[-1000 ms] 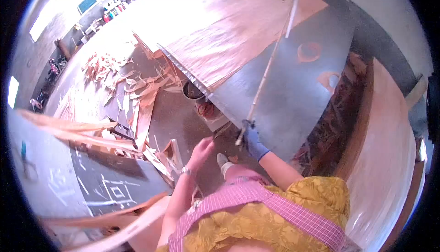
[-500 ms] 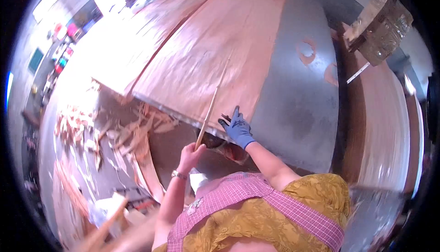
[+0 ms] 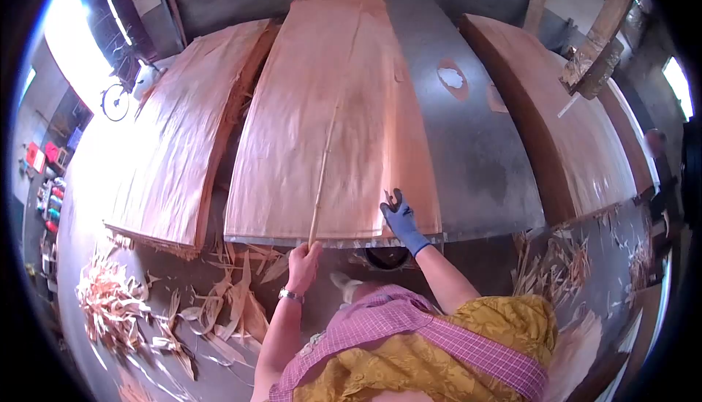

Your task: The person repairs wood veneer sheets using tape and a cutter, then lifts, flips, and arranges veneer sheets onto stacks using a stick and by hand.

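My bare left hand point(image 3: 303, 267), with a wristwatch above it, is closed around the near end of a long thin stick point(image 3: 322, 172). The stick points away from me over a reddish wood veneer sheet point(image 3: 292, 124) on a grey table point(image 3: 482, 153). In a blue glove with dark fingertips, my right hand point(image 3: 400, 218) is at the near right part of the sheet. Its thumb and fingers are apart, with a small dark object between them that I cannot make out.
Veneer stacks stand to the left point(image 3: 175, 131) and right point(image 3: 556, 124). Torn veneer scraps point(image 3: 110, 292) lie on the floor. Under the table's front edge is a dark round container point(image 3: 386, 257). A wooden post point(image 3: 601, 29) hangs at upper right.
The stick has passed from my right hand to my left. My view has turned to face the table squarely, and my gloved hand is now over the sheet's near right part.
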A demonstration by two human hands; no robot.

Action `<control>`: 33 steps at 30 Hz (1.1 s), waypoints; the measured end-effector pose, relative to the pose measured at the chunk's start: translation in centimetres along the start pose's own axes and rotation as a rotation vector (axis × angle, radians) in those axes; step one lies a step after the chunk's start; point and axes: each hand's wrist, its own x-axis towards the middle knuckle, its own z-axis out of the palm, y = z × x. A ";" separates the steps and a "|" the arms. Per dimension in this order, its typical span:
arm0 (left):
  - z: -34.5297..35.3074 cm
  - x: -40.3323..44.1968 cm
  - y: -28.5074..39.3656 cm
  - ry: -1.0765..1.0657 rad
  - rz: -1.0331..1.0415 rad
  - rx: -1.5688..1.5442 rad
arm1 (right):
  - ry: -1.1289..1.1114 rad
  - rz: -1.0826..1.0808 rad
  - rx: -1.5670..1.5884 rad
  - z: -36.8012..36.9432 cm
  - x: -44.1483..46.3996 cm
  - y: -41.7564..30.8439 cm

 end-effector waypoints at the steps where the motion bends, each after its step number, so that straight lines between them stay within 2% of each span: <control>1: -1.0 0.9 0.1 -0.012 -0.002 -0.001 | -0.092 0.103 0.084 0.7 0.1 -0.9; 3: -2.8 2.3 0.5 -0.012 -0.017 0.018 | -0.290 0.304 0.260 -0.4 0.8 -7.3; 4: -3.9 3.0 0.6 -0.003 -0.027 0.028 | -0.324 0.327 0.267 1.4 1.2 -7.0; 8: -7.8 6.5 -2.4 0.102 0.059 0.162 | -0.185 0.055 0.580 6.0 1.3 -12.7; 10: -9.5 7.6 -4.5 0.112 0.066 0.161 | -0.196 -0.084 0.568 8.5 1.7 -14.7; 11: -9.9 8.6 -4.4 0.121 0.079 0.153 | -0.312 0.128 0.746 6.9 1.6 -20.1; 12: -10.0 8.0 -2.6 0.120 0.049 0.103 | -0.302 0.034 0.780 10.9 2.0 -18.8; 13: -10.8 9.0 -3.7 0.114 0.077 0.229 | -0.290 -0.057 0.813 14.6 2.0 -17.5; 15: -11.2 10.2 -4.7 0.085 0.136 0.230 | -0.437 0.067 0.817 16.7 2.2 -20.7; 16: -11.7 11.0 -5.1 0.005 0.094 0.350 | -0.494 0.080 0.794 18.3 2.5 -21.7; 17: -11.8 11.2 -5.9 -0.053 0.105 0.282 | -0.554 0.094 0.763 19.8 2.7 -22.6; 19: -11.2 11.4 -6.9 -0.166 0.126 0.143 | -0.521 -0.100 0.710 24.8 3.0 -23.0; 20: -11.8 10.1 -3.7 -0.253 0.057 0.284 | -0.550 -0.162 0.675 27.5 3.1 -22.5; 21: -11.8 9.8 -2.8 -0.234 0.092 0.398 | -0.579 -0.136 0.658 27.4 3.4 -24.1; 23: -11.5 10.7 -4.5 -0.289 0.034 0.441 | -0.639 -0.080 0.625 26.8 3.4 -27.2; 24: -11.5 10.8 -5.5 -0.309 0.045 0.389 | -0.755 0.012 0.740 26.8 3.9 -28.2; 26: -11.5 10.9 -5.2 -0.349 0.078 0.289 | -0.741 0.032 0.810 26.6 3.7 -29.5; 30: -11.9 10.1 -3.2 -0.407 0.001 -0.091 | -0.674 0.026 0.883 25.2 3.2 -31.8; 32: -11.9 10.4 -4.1 -0.428 0.005 -0.295 | -0.730 0.040 0.887 24.8 3.0 -32.9; 33: -12.1 10.5 -4.3 -0.442 -0.057 -0.335 | -0.759 0.048 0.886 24.8 2.8 -33.4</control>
